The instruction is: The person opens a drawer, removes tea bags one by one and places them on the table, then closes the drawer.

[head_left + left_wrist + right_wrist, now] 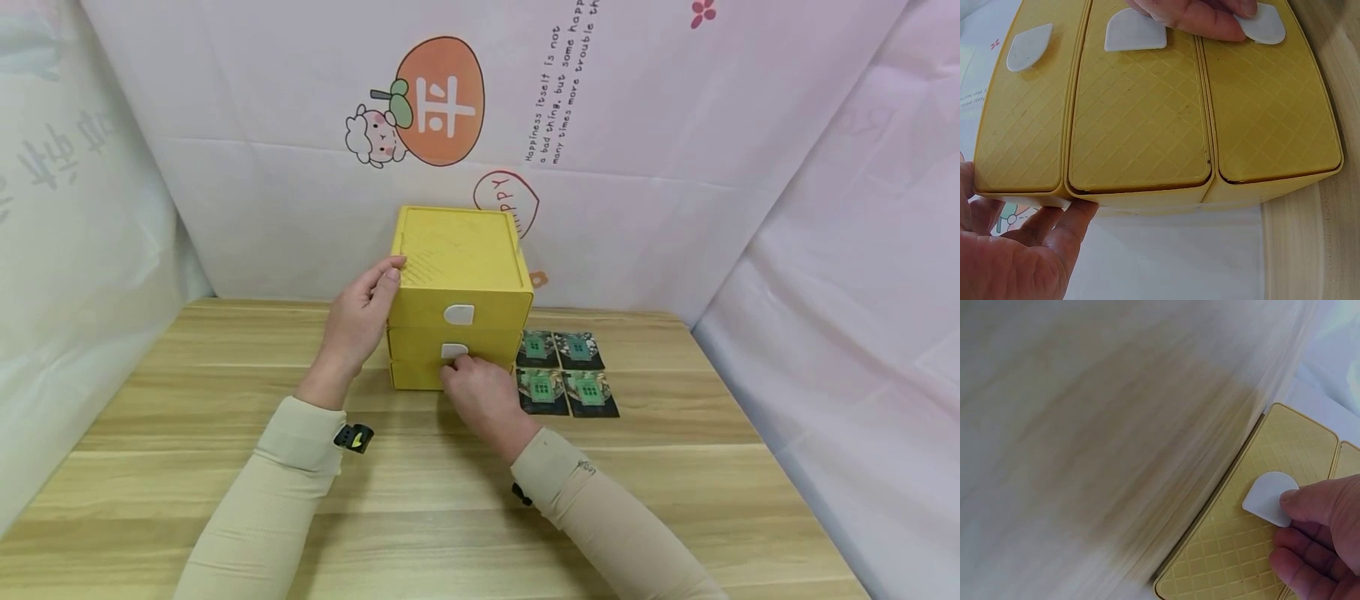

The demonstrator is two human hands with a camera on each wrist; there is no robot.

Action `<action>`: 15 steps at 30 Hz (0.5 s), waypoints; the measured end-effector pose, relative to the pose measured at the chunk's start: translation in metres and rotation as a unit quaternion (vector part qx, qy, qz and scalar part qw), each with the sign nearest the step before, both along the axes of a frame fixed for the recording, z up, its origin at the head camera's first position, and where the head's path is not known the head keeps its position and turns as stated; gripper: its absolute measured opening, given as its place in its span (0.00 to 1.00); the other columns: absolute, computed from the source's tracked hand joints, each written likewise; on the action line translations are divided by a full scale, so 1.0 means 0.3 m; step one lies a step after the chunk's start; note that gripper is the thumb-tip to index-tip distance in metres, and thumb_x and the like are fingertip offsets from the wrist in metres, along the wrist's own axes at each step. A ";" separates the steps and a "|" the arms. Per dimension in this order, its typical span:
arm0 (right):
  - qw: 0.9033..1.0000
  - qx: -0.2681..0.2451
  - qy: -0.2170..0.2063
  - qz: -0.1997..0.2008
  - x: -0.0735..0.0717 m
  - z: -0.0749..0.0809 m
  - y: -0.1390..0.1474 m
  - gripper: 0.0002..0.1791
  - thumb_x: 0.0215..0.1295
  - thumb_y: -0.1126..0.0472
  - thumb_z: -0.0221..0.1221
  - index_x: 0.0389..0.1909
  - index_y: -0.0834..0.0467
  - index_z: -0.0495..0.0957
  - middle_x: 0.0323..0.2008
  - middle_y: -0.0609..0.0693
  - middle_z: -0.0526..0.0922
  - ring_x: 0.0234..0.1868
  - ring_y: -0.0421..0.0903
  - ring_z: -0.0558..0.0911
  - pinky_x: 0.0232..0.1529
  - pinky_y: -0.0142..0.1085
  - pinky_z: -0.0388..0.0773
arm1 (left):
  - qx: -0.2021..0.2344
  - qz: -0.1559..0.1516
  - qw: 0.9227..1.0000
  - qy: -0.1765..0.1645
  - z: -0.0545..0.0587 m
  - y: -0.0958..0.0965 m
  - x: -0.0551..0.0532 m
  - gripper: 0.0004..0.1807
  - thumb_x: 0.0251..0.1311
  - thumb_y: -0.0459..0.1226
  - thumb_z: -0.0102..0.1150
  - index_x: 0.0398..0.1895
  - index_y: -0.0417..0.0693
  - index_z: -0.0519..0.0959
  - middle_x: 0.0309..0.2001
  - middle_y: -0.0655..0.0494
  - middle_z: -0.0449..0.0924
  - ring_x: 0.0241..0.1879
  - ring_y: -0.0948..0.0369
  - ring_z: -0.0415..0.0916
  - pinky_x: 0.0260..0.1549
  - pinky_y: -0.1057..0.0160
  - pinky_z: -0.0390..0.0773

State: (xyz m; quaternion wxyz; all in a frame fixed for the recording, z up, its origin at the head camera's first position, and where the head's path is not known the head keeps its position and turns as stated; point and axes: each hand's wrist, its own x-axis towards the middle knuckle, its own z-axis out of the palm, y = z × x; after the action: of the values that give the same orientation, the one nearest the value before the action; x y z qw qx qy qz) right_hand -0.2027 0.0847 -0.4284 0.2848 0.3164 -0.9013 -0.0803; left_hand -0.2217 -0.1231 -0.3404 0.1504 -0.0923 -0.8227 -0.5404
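A yellow cabinet (pixel 459 250) with three stacked drawers stands on the wooden table, each drawer front bearing a white tab handle. My left hand (pixel 358 317) rests against the cabinet's upper left side, and its fingers reach along that side in the left wrist view. At the lowest drawer (pixel 1222 550), my right hand (pixel 487 400) pinches the white handle (pixel 1269 497), with the thumb at the handle's edge and the other fingers bent below it. All three drawers appear closed. In the head view, the right hand hides the lowest handle.
Several dark square cards (pixel 542 392) with green pictures lie to the right of the cabinet. A white printed cloth (pixel 630 225) hangs behind it, and more cloth borders both sides of the wooden table (pixel 420 517).
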 end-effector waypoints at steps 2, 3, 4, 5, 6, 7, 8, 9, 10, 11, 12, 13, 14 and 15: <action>1.000 0.000 0.003 0.001 0.001 -0.001 0.001 0.08 0.71 0.65 0.65 0.30 0.52 0.85 0.28 0.50 0.82 0.26 0.45 0.82 0.22 0.40 0.81 | -0.001 0.000 1.000 -0.001 0.000 0.002 0.001 0.28 0.80 0.60 0.41 0.74 0.63 0.74 0.72 0.57 0.75 0.68 0.52 0.73 0.62 0.44 0.74; 1.000 -0.001 0.004 0.001 0.002 -0.001 0.002 0.08 0.71 0.65 0.65 0.30 0.52 0.85 0.28 0.50 0.82 0.26 0.45 0.82 0.22 0.40 0.81 | 0.000 0.000 1.000 -0.001 -0.001 0.003 0.001 0.28 0.80 0.60 0.41 0.74 0.63 0.74 0.72 0.57 0.75 0.68 0.52 0.73 0.62 0.43 0.74; 1.000 -0.002 0.004 0.001 0.003 -0.001 0.003 0.08 0.71 0.65 0.65 0.30 0.52 0.85 0.28 0.50 0.82 0.27 0.45 0.82 0.22 0.40 0.81 | 0.000 0.000 1.000 -0.002 -0.001 0.004 0.001 0.28 0.80 0.60 0.41 0.74 0.63 0.74 0.72 0.57 0.75 0.68 0.52 0.73 0.62 0.43 0.74; 1.000 -0.003 0.004 0.001 0.006 -0.001 0.004 0.09 0.71 0.65 0.65 0.30 0.52 0.85 0.28 0.49 0.82 0.27 0.45 0.82 0.21 0.40 0.81 | 0.000 -0.001 1.000 -0.002 -0.002 0.004 0.001 0.28 0.80 0.60 0.41 0.74 0.63 0.74 0.72 0.57 0.75 0.68 0.52 0.73 0.62 0.43 0.74; 1.000 -0.004 0.001 0.000 0.008 -0.001 0.004 0.09 0.72 0.65 0.65 0.30 0.52 0.85 0.28 0.49 0.82 0.26 0.46 0.82 0.21 0.40 0.81 | 0.001 -0.002 1.000 -0.003 -0.003 0.004 0.001 0.28 0.80 0.60 0.41 0.74 0.63 0.74 0.72 0.57 0.75 0.69 0.52 0.73 0.63 0.43 0.74; 1.000 -0.005 0.000 0.000 0.011 -0.001 0.005 0.09 0.71 0.65 0.65 0.30 0.52 0.84 0.28 0.49 0.81 0.26 0.46 0.81 0.21 0.41 0.80 | 0.002 -0.004 1.000 -0.003 -0.004 0.004 0.000 0.28 0.80 0.60 0.41 0.74 0.63 0.74 0.72 0.57 0.74 0.69 0.52 0.72 0.63 0.43 0.74; 1.000 -0.005 -0.002 0.000 0.014 -0.002 0.005 0.09 0.71 0.65 0.65 0.29 0.52 0.84 0.28 0.49 0.81 0.26 0.46 0.81 0.20 0.40 0.80 | 0.003 -0.005 1.000 -0.003 -0.004 0.003 0.000 0.29 0.80 0.61 0.41 0.74 0.64 0.74 0.72 0.57 0.74 0.69 0.52 0.72 0.63 0.43 0.74; 1.000 -0.005 -0.005 0.000 0.017 -0.001 0.005 0.09 0.71 0.65 0.65 0.29 0.51 0.84 0.28 0.49 0.81 0.25 0.45 0.81 0.20 0.40 0.80 | 0.004 -0.005 1.000 -0.002 -0.005 0.002 0.000 0.29 0.79 0.61 0.41 0.74 0.64 0.74 0.72 0.58 0.74 0.69 0.52 0.73 0.63 0.43 0.74; 1.000 -0.005 -0.007 0.000 0.021 0.000 0.005 0.09 0.71 0.65 0.65 0.29 0.51 0.85 0.28 0.49 0.81 0.25 0.45 0.81 0.20 0.40 0.79 | 0.003 -0.005 1.000 -0.002 -0.006 0.001 0.000 0.29 0.79 0.62 0.41 0.74 0.64 0.74 0.72 0.58 0.74 0.68 0.52 0.73 0.63 0.43 0.74; 1.000 -0.005 -0.008 0.002 0.025 0.001 0.005 0.10 0.70 0.66 0.66 0.29 0.51 0.84 0.27 0.48 0.81 0.25 0.45 0.81 0.20 0.39 0.79 | 0.003 -0.006 1.000 0.000 -0.007 0.000 -0.001 0.29 0.79 0.62 0.41 0.74 0.64 0.74 0.73 0.58 0.74 0.68 0.52 0.73 0.62 0.43 0.74; 1.000 -0.004 -0.010 0.002 0.028 0.002 0.005 0.10 0.70 0.66 0.66 0.29 0.51 0.85 0.27 0.48 0.81 0.25 0.45 0.81 0.20 0.39 0.79 | 0.004 -0.007 1.000 0.001 -0.008 -0.001 -0.001 0.30 0.79 0.62 0.40 0.74 0.64 0.74 0.72 0.58 0.74 0.67 0.53 0.73 0.61 0.44 0.74; 1.000 -0.003 -0.011 0.002 0.031 0.002 0.005 0.09 0.69 0.67 0.66 0.29 0.51 0.85 0.27 0.48 0.81 0.25 0.45 0.81 0.21 0.39 0.79 | 0.003 -0.007 1.000 0.002 -0.008 -0.002 -0.001 0.30 0.79 0.62 0.40 0.74 0.64 0.73 0.72 0.58 0.74 0.67 0.53 0.73 0.61 0.44 0.74; 1.000 -0.003 -0.012 0.002 0.034 0.003 0.005 0.09 0.69 0.67 0.66 0.30 0.51 0.85 0.27 0.48 0.81 0.25 0.44 0.81 0.21 0.38 0.79 | 0.001 -0.007 1.000 0.003 -0.008 -0.002 -0.001 0.30 0.79 0.62 0.40 0.75 0.64 0.73 0.72 0.58 0.74 0.66 0.53 0.73 0.60 0.45 0.74; 1.000 -0.003 -0.012 0.003 0.037 0.004 0.005 0.09 0.69 0.67 0.66 0.30 0.51 0.86 0.27 0.48 0.82 0.25 0.44 0.81 0.21 0.38 0.80 | 0.000 -0.007 1.000 0.005 -0.009 -0.002 -0.002 0.30 0.79 0.61 0.40 0.75 0.63 0.73 0.72 0.58 0.74 0.66 0.53 0.73 0.60 0.45 0.74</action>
State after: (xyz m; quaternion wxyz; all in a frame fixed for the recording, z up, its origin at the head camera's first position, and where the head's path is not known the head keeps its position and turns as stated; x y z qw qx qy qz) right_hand -0.1915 0.0863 -0.4273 0.2748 0.3190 -0.9041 -0.0731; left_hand -0.2223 -0.1237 -0.3432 0.1501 -0.1009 -0.8214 -0.5409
